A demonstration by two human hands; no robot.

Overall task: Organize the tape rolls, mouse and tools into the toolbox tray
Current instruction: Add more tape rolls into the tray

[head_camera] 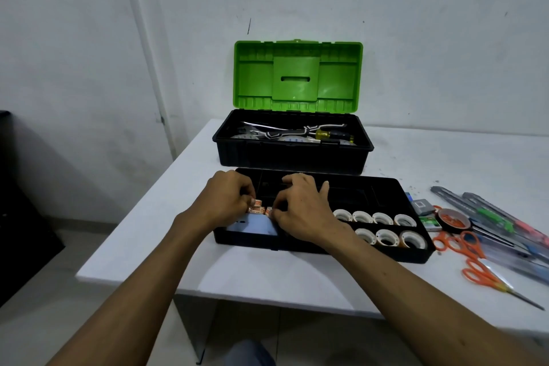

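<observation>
As fingers [245,192] pinch them, small orange-printed tape rolls [258,210], black tray [416,258].

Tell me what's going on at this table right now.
A person is packing a black tray on a white table. The left hand and right hand pinch small orange-printed tape rolls at its left end. White tape rolls already stand in its right compartments. Orange scissors lie outside on the right, and the toolbox stands open behind.

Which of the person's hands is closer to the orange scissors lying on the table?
Right. The right hand is over the tray's middle, the orange scissors lying past its right end; the left hand pinches small tape rolls at the tray's left end, farther off.
</observation>
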